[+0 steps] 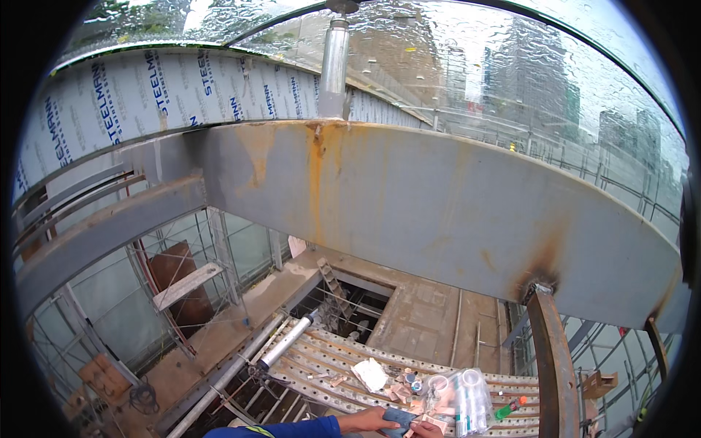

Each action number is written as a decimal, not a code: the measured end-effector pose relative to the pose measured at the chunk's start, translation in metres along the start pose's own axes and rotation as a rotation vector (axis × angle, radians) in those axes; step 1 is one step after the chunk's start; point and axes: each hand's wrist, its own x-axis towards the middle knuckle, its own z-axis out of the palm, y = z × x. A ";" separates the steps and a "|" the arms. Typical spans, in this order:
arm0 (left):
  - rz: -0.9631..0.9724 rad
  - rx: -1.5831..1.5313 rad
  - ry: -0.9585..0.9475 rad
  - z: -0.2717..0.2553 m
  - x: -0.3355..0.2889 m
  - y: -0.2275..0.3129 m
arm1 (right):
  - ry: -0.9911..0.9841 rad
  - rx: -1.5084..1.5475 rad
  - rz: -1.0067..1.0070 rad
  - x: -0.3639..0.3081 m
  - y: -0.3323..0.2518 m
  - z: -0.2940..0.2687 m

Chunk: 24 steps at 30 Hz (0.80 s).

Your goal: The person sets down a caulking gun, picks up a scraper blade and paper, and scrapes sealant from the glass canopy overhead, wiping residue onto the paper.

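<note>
At the lower edge, my left hand [367, 419], coming out of a blue sleeve [299, 428], is closed on a flat blue-grey piece [399, 418]. It looks like a folded cloth or a pad; I cannot tell which. My right hand [426, 429] is close beside it with its fingers pinched together, partly cut off by the frame. What those fingers hold is too small to make out. A small pale piece [437, 421] shows just beyond them. Past my hands, clear plastic-wrapped rolls [472, 401] and a crumpled white sheet [370, 374] lie on perforated metal planks [321, 365].
A large grey steel beam [409, 197] with rust streaks crosses ahead. A brown steel post [549, 358] meets it at the right. Beyond the planks, a floor opening [350, 303] has a ladder [333, 285] in it. A green bottle [507, 409] and a metal tube [286, 342] lie nearby.
</note>
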 end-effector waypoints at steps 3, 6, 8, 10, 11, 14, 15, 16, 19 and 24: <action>0.000 0.126 0.041 -0.005 0.002 0.003 | 0.038 -0.099 0.003 0.000 -0.004 0.003; 0.030 0.182 0.013 0.005 -0.010 0.035 | 0.120 -0.144 -0.046 -0.002 -0.009 0.007; 0.044 0.241 0.018 0.010 -0.011 0.042 | 0.162 -0.112 -0.086 -0.002 -0.008 0.009; 0.060 0.209 0.018 0.013 -0.008 0.039 | 0.199 -0.078 -0.124 -0.006 -0.014 0.015; 0.076 0.173 0.020 0.014 -0.005 0.035 | 0.204 -0.056 -0.111 -0.014 -0.025 0.023; 0.039 0.199 -0.009 0.008 0.008 0.025 | 0.211 -0.022 -0.106 -0.019 -0.034 0.025; 0.039 0.200 -0.010 0.008 0.013 0.022 | 0.211 -0.012 -0.114 -0.018 -0.035 0.024; 0.061 0.249 -0.015 0.009 0.017 0.022 | 0.215 -0.008 -0.115 -0.016 -0.033 0.019; 0.077 0.249 -0.045 0.017 0.009 0.045 | 0.227 0.030 -0.125 -0.002 -0.024 -0.001; 0.061 0.231 -0.066 0.019 0.017 0.042 | 0.260 -0.096 -0.163 -0.008 -0.043 -0.005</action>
